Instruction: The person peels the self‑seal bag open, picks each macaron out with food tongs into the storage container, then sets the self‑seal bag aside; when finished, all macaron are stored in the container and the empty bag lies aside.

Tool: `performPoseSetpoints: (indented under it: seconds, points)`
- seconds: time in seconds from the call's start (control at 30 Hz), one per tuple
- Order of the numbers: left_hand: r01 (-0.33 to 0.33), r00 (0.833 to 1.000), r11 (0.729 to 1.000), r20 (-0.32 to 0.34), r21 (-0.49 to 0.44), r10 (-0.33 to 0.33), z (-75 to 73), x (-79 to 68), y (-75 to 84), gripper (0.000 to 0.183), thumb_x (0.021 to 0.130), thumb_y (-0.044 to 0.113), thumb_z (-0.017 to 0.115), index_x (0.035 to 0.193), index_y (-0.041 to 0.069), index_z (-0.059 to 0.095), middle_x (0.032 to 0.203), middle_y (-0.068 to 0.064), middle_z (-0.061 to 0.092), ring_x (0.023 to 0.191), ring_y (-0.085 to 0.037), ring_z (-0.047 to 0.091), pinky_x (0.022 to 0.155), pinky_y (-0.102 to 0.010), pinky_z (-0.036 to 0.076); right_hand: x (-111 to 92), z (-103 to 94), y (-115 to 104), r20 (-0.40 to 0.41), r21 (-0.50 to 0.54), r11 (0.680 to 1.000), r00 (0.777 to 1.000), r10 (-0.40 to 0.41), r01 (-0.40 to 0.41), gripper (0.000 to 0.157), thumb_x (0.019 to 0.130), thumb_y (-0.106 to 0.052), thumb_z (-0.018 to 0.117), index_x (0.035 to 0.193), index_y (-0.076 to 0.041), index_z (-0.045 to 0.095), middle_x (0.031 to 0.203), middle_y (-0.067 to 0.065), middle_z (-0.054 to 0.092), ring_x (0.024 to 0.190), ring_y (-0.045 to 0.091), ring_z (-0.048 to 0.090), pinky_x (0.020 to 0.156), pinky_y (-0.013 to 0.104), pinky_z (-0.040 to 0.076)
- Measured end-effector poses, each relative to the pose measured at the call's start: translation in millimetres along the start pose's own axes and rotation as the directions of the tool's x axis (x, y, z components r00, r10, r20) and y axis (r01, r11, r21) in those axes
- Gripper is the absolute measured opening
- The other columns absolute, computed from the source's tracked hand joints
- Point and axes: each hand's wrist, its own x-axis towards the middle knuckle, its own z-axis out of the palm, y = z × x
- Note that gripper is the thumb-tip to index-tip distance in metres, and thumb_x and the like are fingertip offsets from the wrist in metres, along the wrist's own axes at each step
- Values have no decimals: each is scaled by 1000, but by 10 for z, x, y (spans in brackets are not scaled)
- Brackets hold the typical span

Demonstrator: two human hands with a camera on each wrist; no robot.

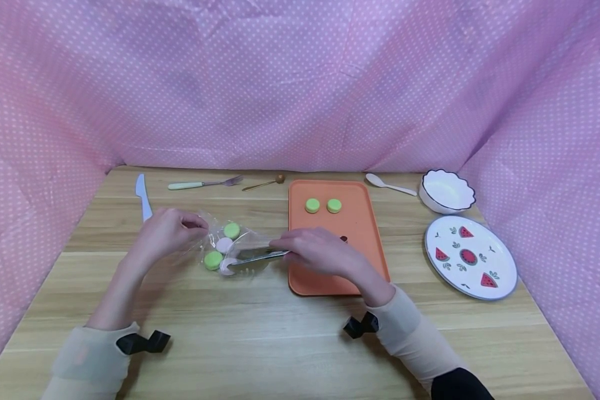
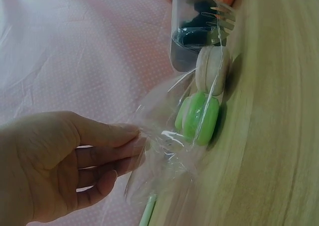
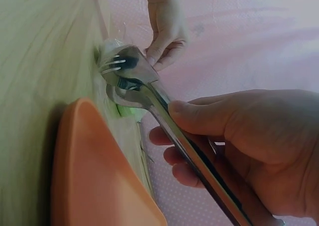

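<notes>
My left hand point(image 1: 167, 236) pinches the edge of a clear plastic bag point(image 2: 167, 153) between thumb and fingers. Green macarons point(image 1: 213, 260) and pale pink macarons point(image 1: 224, 245) lie in it on the wooden table. My right hand point(image 1: 322, 253) grips metal serving tongs point(image 3: 172, 123), one of whose ends has fork-like tines. Their tips reach left to the bag's right side, over a pale macaron; I cannot tell whether they are inside the bag. Two green macarons point(image 1: 334, 206) sit on the orange tray point(image 1: 362, 222), partly beneath my right forearm and hand.
Along the back lie a blue knife point(image 1: 142, 191), a fork point(image 1: 186, 185), a small gold spoon point(image 1: 262, 184) and a white spoon point(image 1: 392, 186). At the right stand a scalloped white bowl point(image 1: 445, 194) and a watermelon-patterned plate point(image 1: 480, 244). Pink dotted cloth hangs around the table.
</notes>
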Motion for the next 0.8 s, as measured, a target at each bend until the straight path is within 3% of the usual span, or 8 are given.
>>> performPoseSetpoints:
  seconds: [0.13,0.33,0.47,0.6,0.8]
  points:
    - [-14,1000,1000,-6,4,14,4,2,-9,3,81,25,72,82,25,75,75,6,73,66,-8,60,64,-29,45,3,2,4,2,-8,1000,1000,4,-4,11,91,-18,61,100,-24,58,85,-13,54,76,4,49,59,22,42]
    - [-22,1000,1000,5,10,22,6,12,-5,3,81,24,72,82,25,75,78,5,73,68,-8,61,64,-29,46,37,41,-45,-2,-33,999,1000,8,-8,24,91,-25,63,114,-27,59,101,-12,61,88,2,56,68,26,49]
    - [-29,1000,999,-6,15,30,13,14,-4,3,80,24,73,82,24,76,76,6,73,68,-8,61,64,-29,46,57,69,-64,-16,-40,999,1000,-7,6,21,90,-26,64,110,-27,59,100,-13,61,90,2,56,63,25,47]
    - [-38,999,999,-20,15,38,16,14,-8,4,80,24,73,83,23,76,75,7,73,67,-8,61,64,-29,45,54,70,-68,-18,-48,999,1000,-4,3,21,90,-25,64,110,-27,59,100,-13,61,88,2,56,60,23,45]
    - [-38,999,999,-26,4,38,13,11,-10,4,79,21,74,82,23,76,75,5,73,66,-8,61,64,-29,46,-22,-6,-5,-14,-37,999,1000,26,-27,27,90,-17,63,115,-26,60,106,-12,63,92,3,57,69,25,49]
